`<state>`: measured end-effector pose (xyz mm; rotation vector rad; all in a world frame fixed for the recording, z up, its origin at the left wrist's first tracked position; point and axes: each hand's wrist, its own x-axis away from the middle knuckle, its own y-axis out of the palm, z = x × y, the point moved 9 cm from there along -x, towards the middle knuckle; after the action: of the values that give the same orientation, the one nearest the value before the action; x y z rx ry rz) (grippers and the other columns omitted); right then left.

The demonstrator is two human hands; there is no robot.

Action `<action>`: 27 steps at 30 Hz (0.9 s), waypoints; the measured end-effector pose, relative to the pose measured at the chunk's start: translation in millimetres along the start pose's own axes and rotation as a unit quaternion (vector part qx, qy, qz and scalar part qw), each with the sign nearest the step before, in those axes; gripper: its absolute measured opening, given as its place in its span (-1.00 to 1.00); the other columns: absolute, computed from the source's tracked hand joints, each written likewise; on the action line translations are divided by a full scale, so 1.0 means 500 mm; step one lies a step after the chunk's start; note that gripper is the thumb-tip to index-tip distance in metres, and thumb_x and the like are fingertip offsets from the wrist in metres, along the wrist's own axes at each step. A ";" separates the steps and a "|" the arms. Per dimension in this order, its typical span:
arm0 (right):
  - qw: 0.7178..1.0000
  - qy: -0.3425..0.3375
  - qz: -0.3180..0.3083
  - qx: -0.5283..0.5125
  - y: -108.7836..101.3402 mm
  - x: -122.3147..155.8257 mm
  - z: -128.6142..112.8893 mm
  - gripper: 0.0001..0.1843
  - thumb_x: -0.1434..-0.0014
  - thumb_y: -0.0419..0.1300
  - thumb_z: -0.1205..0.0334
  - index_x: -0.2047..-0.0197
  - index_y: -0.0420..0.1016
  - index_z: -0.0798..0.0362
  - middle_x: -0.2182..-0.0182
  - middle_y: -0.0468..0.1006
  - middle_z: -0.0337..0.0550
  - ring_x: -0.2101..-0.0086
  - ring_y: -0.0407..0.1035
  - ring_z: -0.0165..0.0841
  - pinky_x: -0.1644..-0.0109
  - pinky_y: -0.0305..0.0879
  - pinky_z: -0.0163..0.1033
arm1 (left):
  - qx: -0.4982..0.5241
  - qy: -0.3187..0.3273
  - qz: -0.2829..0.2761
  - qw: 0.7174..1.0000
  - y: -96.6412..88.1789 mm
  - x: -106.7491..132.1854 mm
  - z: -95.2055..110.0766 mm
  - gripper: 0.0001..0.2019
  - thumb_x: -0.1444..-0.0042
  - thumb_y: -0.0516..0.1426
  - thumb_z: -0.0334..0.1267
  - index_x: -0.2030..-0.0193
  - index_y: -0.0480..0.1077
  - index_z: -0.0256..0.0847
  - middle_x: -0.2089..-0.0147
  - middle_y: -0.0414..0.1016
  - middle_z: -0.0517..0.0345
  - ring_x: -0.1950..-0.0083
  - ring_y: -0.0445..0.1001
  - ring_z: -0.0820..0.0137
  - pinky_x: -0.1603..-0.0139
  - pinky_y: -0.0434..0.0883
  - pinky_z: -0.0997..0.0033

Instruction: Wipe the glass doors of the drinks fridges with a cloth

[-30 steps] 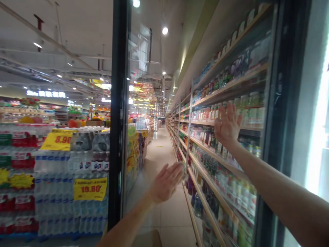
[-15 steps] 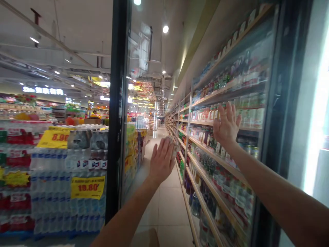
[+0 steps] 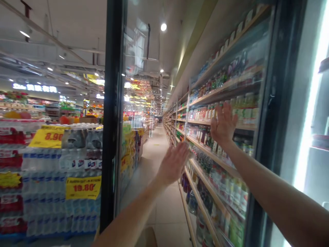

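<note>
My left hand [image 3: 172, 165] lies flat against the glass door [image 3: 138, 199], blurred by motion. Under its fingertips a pale crumpled cloth [image 3: 190, 152] shows in part and is pressed to the pane. My right hand [image 3: 224, 124] is higher up and to the right, fingers spread, its palm toward the same glass, holding nothing. Dark frame bars [image 3: 111, 103] edge the door. Through the pane I see shelves [image 3: 213, 154] with rows of drink bottles.
To the left stand stacked packs of bottled water [image 3: 46, 188] with yellow price signs [image 3: 83, 187]. A tiled aisle [image 3: 151, 151] runs away behind the glass. At the far right is a bright light strip [image 3: 308, 137] with part of a shelf beyond it.
My left hand has slid right and slightly down across the glass with the cloth. My right hand stays at nearly the same place on the pane. The view has shifted slightly.
</note>
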<state>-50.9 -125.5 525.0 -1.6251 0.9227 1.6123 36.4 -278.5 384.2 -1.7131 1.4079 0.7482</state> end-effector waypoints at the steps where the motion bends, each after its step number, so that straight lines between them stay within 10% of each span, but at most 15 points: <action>1: 1.000 -0.001 0.001 0.000 -0.001 0.000 0.001 -0.43 -0.20 -0.11 0.13 -0.27 0.13 0.05 -0.28 0.08 0.06 -0.27 -0.07 -0.10 -0.25 -0.15 0.20 | 0.003 0.051 -0.023 0.998 0.019 -0.006 0.058 -0.51 -0.19 -0.06 -0.23 -0.27 0.11 -0.28 -0.38 0.00 0.01 -0.41 -0.13 0.24 -0.37 -0.12 0.12; 3: 1.000 -0.004 0.004 -0.003 -0.003 0.001 0.001 -0.43 -0.20 -0.11 0.14 -0.26 0.13 0.05 -0.28 0.08 0.05 -0.27 -0.07 -0.11 -0.25 -0.15 0.19 | 0.003 0.116 -0.044 0.992 0.040 -0.018 0.123 -0.53 -0.20 -0.07 -0.22 -0.25 0.15 -0.25 -0.38 -0.02 0.08 -0.40 -0.09 0.26 -0.37 -0.10 0.13; 5: 1.000 -0.003 0.009 -0.007 -0.005 0.001 0.002 -0.44 -0.20 -0.12 0.15 -0.26 0.15 0.04 -0.28 0.09 0.04 -0.27 -0.06 -0.12 -0.26 -0.15 0.19 | -0.002 0.109 -0.033 0.994 0.033 -0.035 0.103 -0.54 -0.21 -0.09 -0.23 -0.25 0.14 -0.24 -0.38 0.00 0.10 -0.39 -0.07 0.28 -0.37 -0.12 0.11; 10: 1.000 0.004 0.009 -0.003 -0.004 0.000 0.002 -0.45 -0.19 -0.11 0.16 -0.24 0.17 0.05 -0.27 0.11 0.05 -0.26 -0.05 -0.13 -0.25 -0.13 0.18 | -0.026 -0.163 0.087 0.983 -0.059 -0.068 -0.161 -0.49 -0.20 -0.07 -0.19 -0.27 0.09 -0.33 -0.35 0.05 -0.12 -0.39 -0.08 0.19 -0.37 -0.19 -0.02; 12: 1.000 0.008 0.011 -0.003 -0.006 0.000 0.001 -0.45 -0.19 -0.11 0.16 -0.24 0.17 0.04 -0.27 0.11 0.05 -0.26 -0.05 -0.13 -0.25 -0.13 0.18 | -0.023 -0.238 0.109 0.965 -0.072 -0.067 -0.205 -0.47 -0.20 -0.06 -0.18 -0.28 0.07 -0.35 -0.35 0.01 -0.19 -0.40 -0.13 0.15 -0.36 -0.16 -0.06; 14: 1.000 0.008 0.010 -0.008 -0.006 0.000 0.000 -0.45 -0.19 -0.11 0.17 -0.25 0.17 0.03 -0.27 0.11 0.04 -0.26 -0.05 -0.13 -0.25 -0.12 0.18 | -0.013 -0.207 0.083 0.975 -0.052 -0.079 -0.159 -0.47 -0.20 -0.07 -0.20 -0.28 0.06 -0.34 -0.36 -0.01 -0.16 -0.41 -0.17 0.16 -0.35 -0.13 -0.05; 18: 1.000 0.004 0.009 -0.020 -0.008 0.001 0.000 -0.45 -0.18 -0.10 0.18 -0.24 0.19 0.04 -0.26 0.13 0.04 -0.26 -0.05 -0.13 -0.25 -0.13 0.18 | 0.013 0.067 -0.012 0.998 0.018 -0.093 0.054 -0.53 -0.20 -0.08 -0.24 -0.25 0.13 -0.26 -0.38 -0.01 0.03 -0.41 -0.14 0.28 -0.38 -0.13 0.09; 20: 1.000 0.003 0.008 -0.023 -0.009 0.001 0.001 -0.45 -0.18 -0.11 0.19 -0.24 0.18 0.03 -0.26 0.13 0.03 -0.27 -0.06 -0.13 -0.25 -0.13 0.18 | 0.011 0.107 -0.015 0.994 0.020 -0.088 0.071 -0.54 -0.21 -0.08 -0.22 -0.25 0.14 -0.24 -0.37 0.01 0.07 -0.40 -0.12 0.30 -0.38 -0.17 0.11; 27: 1.000 0.011 0.006 -0.020 -0.009 0.001 0.000 -0.45 -0.17 -0.12 0.22 -0.24 0.18 0.01 -0.27 0.12 0.00 -0.27 -0.06 -0.16 -0.25 -0.12 0.17 | -0.036 -0.280 0.145 0.948 -0.107 -0.068 -0.290 -0.48 -0.19 -0.04 -0.15 -0.26 0.11 -0.31 -0.34 0.06 -0.18 -0.39 -0.07 0.16 -0.36 -0.19 -0.03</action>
<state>-47.2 -123.3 524.3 -1.6707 0.9197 1.6326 76.5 -379.9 499.0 -1.2089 1.2400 1.3409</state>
